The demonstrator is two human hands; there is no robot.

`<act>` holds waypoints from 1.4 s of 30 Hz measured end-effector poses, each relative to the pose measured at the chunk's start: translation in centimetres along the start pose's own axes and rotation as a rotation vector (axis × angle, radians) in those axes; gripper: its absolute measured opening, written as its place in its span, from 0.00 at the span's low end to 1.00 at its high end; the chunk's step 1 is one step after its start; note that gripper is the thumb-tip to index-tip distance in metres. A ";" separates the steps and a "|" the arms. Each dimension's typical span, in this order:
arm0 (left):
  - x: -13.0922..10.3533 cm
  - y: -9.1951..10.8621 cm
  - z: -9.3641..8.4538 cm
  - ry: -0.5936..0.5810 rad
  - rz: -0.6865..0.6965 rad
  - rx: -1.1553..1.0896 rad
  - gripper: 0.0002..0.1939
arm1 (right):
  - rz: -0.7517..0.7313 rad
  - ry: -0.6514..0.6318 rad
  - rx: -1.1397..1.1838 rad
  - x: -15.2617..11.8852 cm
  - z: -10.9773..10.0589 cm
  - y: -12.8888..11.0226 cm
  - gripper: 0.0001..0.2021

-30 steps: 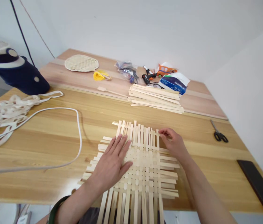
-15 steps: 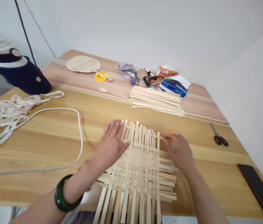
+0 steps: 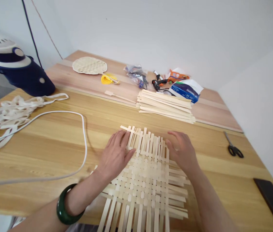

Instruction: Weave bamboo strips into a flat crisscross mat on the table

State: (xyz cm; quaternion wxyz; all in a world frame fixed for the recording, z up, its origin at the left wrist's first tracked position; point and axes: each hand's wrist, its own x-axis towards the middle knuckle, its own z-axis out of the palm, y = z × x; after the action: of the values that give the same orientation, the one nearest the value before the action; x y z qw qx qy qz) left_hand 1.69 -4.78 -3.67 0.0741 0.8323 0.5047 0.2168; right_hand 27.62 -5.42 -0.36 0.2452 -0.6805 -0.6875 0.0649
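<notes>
A partly woven mat (image 3: 142, 175) of pale flat strips lies before me, loose strip ends sticking out along its edges. My left hand (image 3: 116, 156) rests on its upper left part with fingers stretched out. Under those fingertips, a crosswise strip (image 3: 124, 128) runs through the upright ends, its left tip poking out beyond the far left corner. At the upper right corner is my right hand (image 3: 183, 153), thumb and fingers apart, with nothing visible between them. A green bangle (image 3: 62, 206) circles my left wrist.
Behind the mat lies a pile of strips (image 3: 165, 104). Scissors (image 3: 234, 148) and a dark flat bar (image 3: 272, 203) are on the right. A white cord (image 3: 84, 138), tangled tape (image 3: 13, 112) and a blue-white appliance (image 3: 27, 71) stand left. A woven fan (image 3: 89, 65) lies farther back.
The crosswise strip has shifted left, so its tip now shows past my left fingers. My right hand has opened from its pinch at the strip's right end. The view has shifted slightly.
</notes>
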 end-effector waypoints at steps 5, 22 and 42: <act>0.9 0.7 -1.2 -0.022 -0.104 -0.051 0.26 | -0.001 -0.358 0.007 5.0 1.3 -3.6 0.12; 4.2 -0.5 -4.5 -0.248 -0.607 -0.860 0.15 | 0.118 -0.772 0.447 7.8 -3.3 -5.4 0.12; 4.3 0.4 -4.4 -0.198 -0.570 -1.009 0.20 | 0.420 -0.626 0.751 7.8 -4.8 -4.5 0.03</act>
State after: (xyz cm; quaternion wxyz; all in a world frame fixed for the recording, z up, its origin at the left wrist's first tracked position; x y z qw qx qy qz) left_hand 1.84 -1.61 1.63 0.5633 0.5420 0.5336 0.3229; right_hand 25.95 0.64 7.62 0.2367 -0.6169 -0.5061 0.5543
